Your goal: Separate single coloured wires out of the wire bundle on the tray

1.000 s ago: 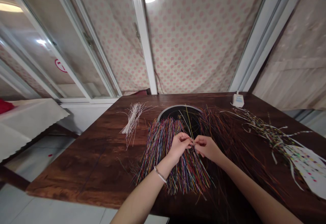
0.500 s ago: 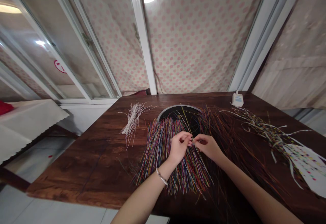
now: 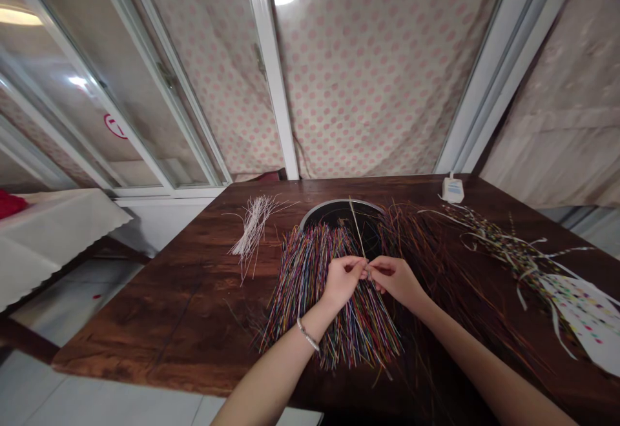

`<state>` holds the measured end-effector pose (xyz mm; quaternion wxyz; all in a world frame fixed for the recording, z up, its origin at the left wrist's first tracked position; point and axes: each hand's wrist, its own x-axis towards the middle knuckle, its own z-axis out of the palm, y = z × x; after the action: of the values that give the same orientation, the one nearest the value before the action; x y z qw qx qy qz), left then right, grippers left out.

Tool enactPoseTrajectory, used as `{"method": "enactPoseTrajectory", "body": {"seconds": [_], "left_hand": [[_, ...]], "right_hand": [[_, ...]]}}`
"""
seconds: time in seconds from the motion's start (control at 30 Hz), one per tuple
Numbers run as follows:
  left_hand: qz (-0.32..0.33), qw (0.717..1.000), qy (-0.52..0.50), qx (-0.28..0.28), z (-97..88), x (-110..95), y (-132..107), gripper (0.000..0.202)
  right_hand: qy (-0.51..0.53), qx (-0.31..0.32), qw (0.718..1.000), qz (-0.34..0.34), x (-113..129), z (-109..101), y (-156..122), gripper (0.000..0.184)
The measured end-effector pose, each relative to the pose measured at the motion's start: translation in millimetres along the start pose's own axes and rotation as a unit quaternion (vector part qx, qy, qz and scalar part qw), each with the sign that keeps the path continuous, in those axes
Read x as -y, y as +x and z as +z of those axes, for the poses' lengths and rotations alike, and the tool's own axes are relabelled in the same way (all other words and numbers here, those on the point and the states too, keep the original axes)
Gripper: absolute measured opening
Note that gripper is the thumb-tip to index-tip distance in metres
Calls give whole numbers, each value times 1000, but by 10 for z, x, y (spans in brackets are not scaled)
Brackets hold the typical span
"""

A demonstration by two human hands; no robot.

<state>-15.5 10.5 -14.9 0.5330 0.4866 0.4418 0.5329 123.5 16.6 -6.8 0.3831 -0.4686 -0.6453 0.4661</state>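
My left hand (image 3: 341, 279) and my right hand (image 3: 396, 279) meet fingertip to fingertip over a wide fan of thin multicoloured strands (image 3: 310, 277) spread on a dark wooden table (image 3: 165, 303). Both hands pinch one thin pale strand (image 3: 357, 227) that rises from the pinch and leans up and away towards the back of the table. A beaded bracelet (image 3: 307, 334) sits on my left wrist. Behind the hands a round dark basin (image 3: 339, 213) is set into the table, partly covered by strands.
A small bundle of white strands (image 3: 252, 229) lies at the back left. Brownish strands (image 3: 436, 252) spread to the right of the hands. Cut dotted paper strips (image 3: 527, 258) and a dotted sheet (image 3: 588, 313) lie at the far right. A white plug box (image 3: 453, 188) sits at the back edge.
The pale strand held between my hands has swung slightly, its tip now leaning more to the left. Both hands stay pinched together at almost the same spot.
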Motion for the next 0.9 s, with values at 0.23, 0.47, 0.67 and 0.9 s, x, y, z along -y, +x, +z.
{"method": "enactPoseTrajectory", "body": {"seconds": [0.23,0.47,0.67,0.9], "left_hand": [[-56,997,-54,-3,-19,-66,-12,24],[-64,996,-64,-3,-13,-79,-20,19],[-55,996,-66,-7,-12,-75,-24,14],[-36,997,-61,-5,3,-89,-28,13]], "right_hand": [[8,12,1000,-12,22,-16,7,21],[17,16,1000,-3,-14,-11,28,21],[10,8,1000,2,-74,5,45,18],[-2,-36,999,-19,-70,-18,48,21]]}}
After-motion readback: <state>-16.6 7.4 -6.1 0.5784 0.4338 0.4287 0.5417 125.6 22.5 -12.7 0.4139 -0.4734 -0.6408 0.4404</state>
